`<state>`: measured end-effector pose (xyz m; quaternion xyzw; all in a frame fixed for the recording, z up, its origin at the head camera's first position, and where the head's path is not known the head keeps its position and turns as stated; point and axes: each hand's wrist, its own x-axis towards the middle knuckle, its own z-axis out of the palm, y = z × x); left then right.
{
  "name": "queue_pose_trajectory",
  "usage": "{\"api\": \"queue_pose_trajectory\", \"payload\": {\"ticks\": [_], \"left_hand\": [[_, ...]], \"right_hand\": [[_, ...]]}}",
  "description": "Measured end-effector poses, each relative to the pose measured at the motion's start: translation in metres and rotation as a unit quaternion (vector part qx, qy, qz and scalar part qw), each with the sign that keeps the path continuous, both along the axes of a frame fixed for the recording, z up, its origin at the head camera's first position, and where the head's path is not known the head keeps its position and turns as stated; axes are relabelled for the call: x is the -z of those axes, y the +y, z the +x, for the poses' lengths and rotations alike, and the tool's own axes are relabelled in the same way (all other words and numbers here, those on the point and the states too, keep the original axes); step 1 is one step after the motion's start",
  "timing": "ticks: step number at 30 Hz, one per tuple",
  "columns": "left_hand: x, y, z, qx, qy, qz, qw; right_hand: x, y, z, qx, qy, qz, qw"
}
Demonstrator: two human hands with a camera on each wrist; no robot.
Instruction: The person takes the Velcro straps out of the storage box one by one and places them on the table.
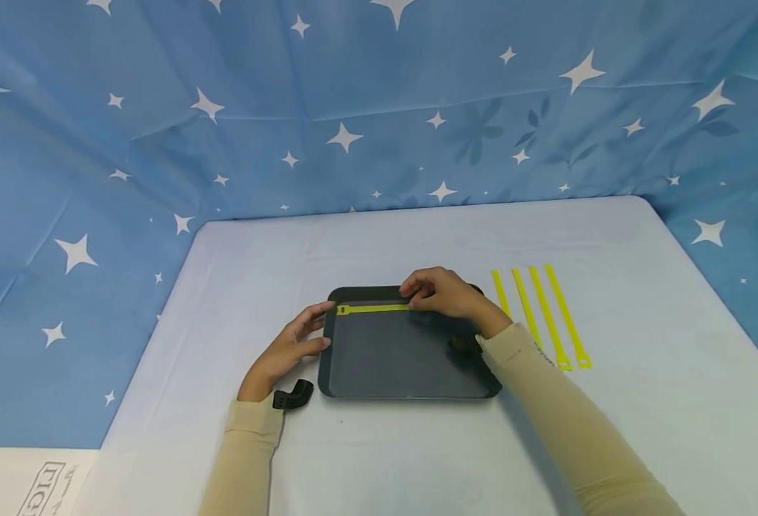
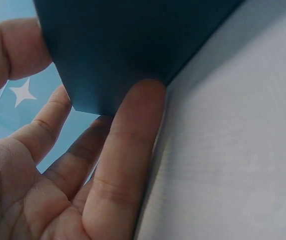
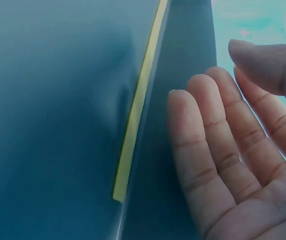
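A dark grey tray [image 1: 411,358] lies on the white table. Along its far inner edge stretches a yellow cable tie [image 1: 379,309], slotted head to the left; its plain end [image 3: 125,175] lies loose on the tray floor in the right wrist view. My left hand [image 1: 288,349] rests at the tray's left side, thumb [image 2: 132,140] against the outer wall and fingers near the far-left corner. Over the far rim, beside the tie, hovers my right hand [image 1: 443,292]. Its fingers [image 3: 208,115] are loosely bent with nothing between them.
Several more yellow cable ties [image 1: 549,315] lie side by side on the table [image 1: 643,301] to the right of the tray, partly behind my right forearm. A blue star-patterned cloth [image 1: 353,107] hangs beyond the table. Black wrist devices [image 1: 293,395] sit at my wrists.
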<state>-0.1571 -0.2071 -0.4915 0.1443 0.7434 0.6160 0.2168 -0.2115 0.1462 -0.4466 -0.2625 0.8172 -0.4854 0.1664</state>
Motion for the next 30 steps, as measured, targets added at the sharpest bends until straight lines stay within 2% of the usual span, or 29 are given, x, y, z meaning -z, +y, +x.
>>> {"api": "queue_pose_trajectory", "payload": {"ticks": [11, 18, 30], "left_hand": [[0.000, 0.001, -0.001, 0.000, 0.000, 0.004, 1.0000], [0.000, 0.003, -0.001, 0.002, 0.000, 0.002, 1.0000], [0.001, 0.002, -0.001, -0.003, 0.005, 0.003, 1.0000]], "right_hand": [[0.006, -0.014, 0.002, 0.016, 0.007, 0.054, 0.9984], [0.010, -0.016, 0.006, 0.040, 0.009, 0.095, 0.9946], [0.014, -0.028, 0.011, 0.075, 0.069, 0.143, 0.9845]]}}
